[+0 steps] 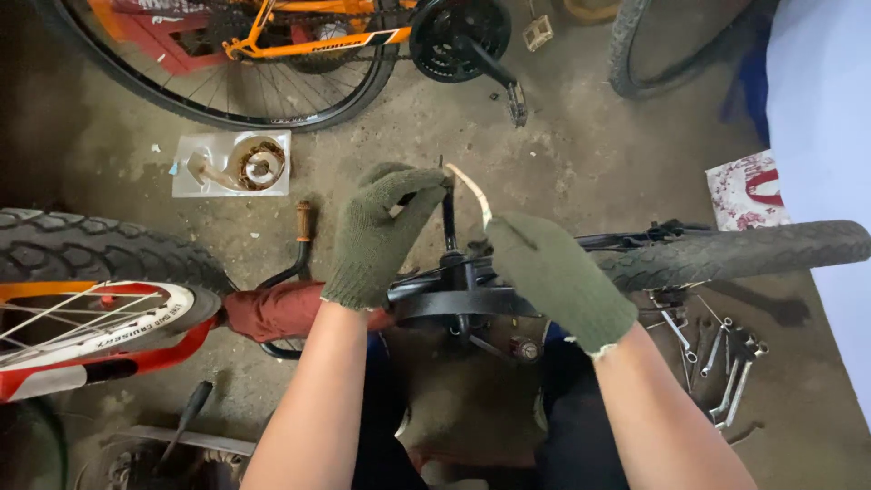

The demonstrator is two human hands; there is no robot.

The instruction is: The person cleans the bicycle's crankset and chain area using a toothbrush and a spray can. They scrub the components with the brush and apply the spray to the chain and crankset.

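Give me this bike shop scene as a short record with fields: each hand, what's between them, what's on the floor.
left hand: green glove, fingertips pinched at the top of an upright black rod
right hand: green glove, holding a pale curved strip
under hands: black bike frame part, tyre running to the right
floor right: wrenches
floor left: plastic sheet with a metal ring, red cloth
behind: orange bicycle with black crank and pedal

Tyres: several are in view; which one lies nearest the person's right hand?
The dark tyre stretching rightward beside the right hand; the knobby tyre is far left, and the others sit at the top.
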